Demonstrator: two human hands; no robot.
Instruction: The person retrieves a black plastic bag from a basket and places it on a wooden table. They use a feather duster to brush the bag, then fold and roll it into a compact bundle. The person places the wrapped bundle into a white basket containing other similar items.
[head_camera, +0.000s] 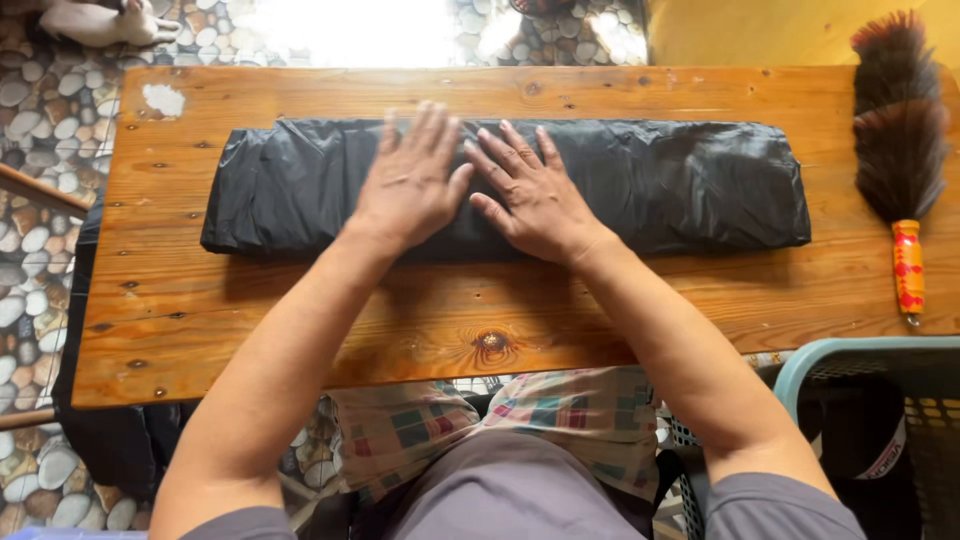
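Flat on the wooden table (300, 330), a folded black garment (680, 185) is laid out as a long band, running from near the left edge to well toward the right. Both palms are pressed onto its middle: the left hand (412, 185) and the right hand (530, 195) are set side by side, thumbs almost touching, fingers spread and straightened, with nothing gripped by either.

Judged by its sheen and fine wrinkles, the cloth is thin, light and soft, probably somewhat slippery, so the folds may be expected to slide or spring open when pressure is lifted. It would best be taken at the two short ends or along the folded long edge, with the layers pinched together.

A feather duster (900, 130) with an orange handle is laid at the right end of the table, apart from the garment. A blue plastic basket (850, 355) is seen at the lower right.
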